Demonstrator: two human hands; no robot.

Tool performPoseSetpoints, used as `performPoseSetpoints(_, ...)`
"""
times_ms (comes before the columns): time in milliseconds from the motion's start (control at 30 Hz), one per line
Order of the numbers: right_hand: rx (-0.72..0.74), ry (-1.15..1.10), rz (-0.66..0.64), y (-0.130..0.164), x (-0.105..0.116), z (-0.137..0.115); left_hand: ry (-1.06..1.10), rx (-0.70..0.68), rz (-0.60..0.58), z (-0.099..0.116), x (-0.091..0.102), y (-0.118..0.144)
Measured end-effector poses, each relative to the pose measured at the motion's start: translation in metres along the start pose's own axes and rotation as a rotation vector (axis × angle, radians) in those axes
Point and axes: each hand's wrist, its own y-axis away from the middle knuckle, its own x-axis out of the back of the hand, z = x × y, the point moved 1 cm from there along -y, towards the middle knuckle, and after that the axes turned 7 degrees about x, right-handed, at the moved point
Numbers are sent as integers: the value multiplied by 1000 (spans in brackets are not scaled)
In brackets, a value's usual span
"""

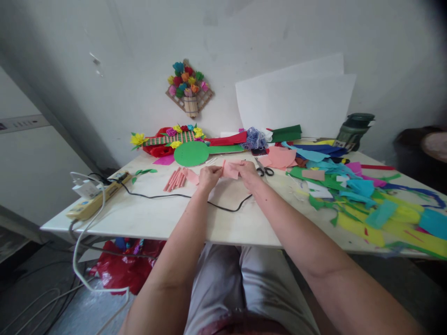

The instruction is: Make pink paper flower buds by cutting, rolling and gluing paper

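A small pink sheet of crepe paper [231, 170] is stretched between my two hands, just above the table. My left hand [210, 177] pinches its left end, where the edge looks rolled or folded. My right hand [247, 174] grips the right side with closed fingers. Left of my left hand lie several thin pink paper rolls [174, 179] side by side, with a loose pink strip [192, 177] against them. Scissors [265, 170] with black handles rest just right of my right hand. Behind my hands lies a green round-ended paddle shape [191, 153].
A yellow power strip [99, 197] with a white charger [85, 189] sits at the left edge. A black cable [164, 196] crosses the table before my hands. Coloured paper scraps [363, 195] cover the right side, with a dark bottle [355, 131] behind. A flower decoration [188, 88] hangs on the wall.
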Motion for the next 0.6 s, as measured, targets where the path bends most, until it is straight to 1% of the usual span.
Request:
performPoseSetpoints(133, -5, -31, -21, 0, 2, -1, -157, -71, 36, 2, 0, 2)
performPoseSetpoints(400, 7, -41, -21, 0, 3, 0, -360, -141, 19, 5, -2, 5)
performPoseSetpoints(500, 20, -39, -2, -1, 4, 2, -430, -188, -8, 6, -2, 8)
performPoseSetpoints(600, 19, -23, 19, -2, 4, 3, -454, -241, -39, 7, -1, 10)
